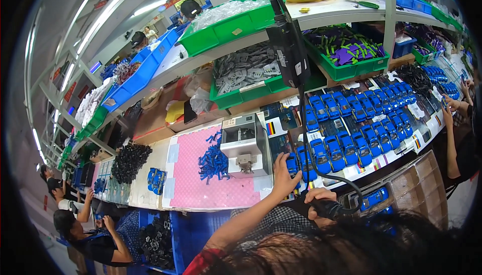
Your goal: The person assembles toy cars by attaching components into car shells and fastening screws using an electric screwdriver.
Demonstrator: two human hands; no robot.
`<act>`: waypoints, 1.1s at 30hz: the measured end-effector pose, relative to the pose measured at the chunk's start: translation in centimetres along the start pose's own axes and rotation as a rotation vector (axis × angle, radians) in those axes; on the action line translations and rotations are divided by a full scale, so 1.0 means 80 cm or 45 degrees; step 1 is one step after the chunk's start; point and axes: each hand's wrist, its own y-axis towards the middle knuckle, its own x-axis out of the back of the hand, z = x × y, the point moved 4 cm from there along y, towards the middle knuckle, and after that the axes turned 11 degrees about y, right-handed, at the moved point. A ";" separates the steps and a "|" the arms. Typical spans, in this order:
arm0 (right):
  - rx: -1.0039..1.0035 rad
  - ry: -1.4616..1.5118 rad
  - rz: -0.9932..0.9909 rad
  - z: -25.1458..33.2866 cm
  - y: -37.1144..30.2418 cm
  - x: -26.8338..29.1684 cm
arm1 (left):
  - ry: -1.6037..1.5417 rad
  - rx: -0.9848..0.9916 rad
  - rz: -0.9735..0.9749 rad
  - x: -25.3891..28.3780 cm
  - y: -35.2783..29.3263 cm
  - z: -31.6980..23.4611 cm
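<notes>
My left hand (284, 178) reaches to the near left end of the rows of blue toy cars. Its fingers and thumb curl around one blue toy car (291, 162), which they partly hide. Close to my body, my right hand (320, 198) wraps around a black corded electric screwdriver (327, 208); its tip is out of sight. The black cord (351, 180) loops from the tool up to a black box (286, 54) hanging overhead. More blue toy cars (346, 149) stand side by side on printed card sheets to the right.
Left of the cars stands a grey metal machine (246, 144) beside a pile of small blue parts (213, 162) on a pink mat (188, 184). Green bins (346, 69) line the back. A divided plastic tray (416, 189) sits at lower right. Co-workers (75, 235) sit nearby.
</notes>
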 end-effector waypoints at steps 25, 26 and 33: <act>-0.025 0.073 -0.018 -0.034 0.030 -0.070 | 0.138 0.440 -0.220 0.225 -0.146 0.125; -0.053 0.155 -0.031 -0.040 0.028 -0.081 | 0.160 0.474 -0.216 0.229 -0.149 0.137; -0.203 0.247 0.162 -0.111 0.000 -0.153 | 0.019 0.501 -0.165 0.236 -0.138 0.190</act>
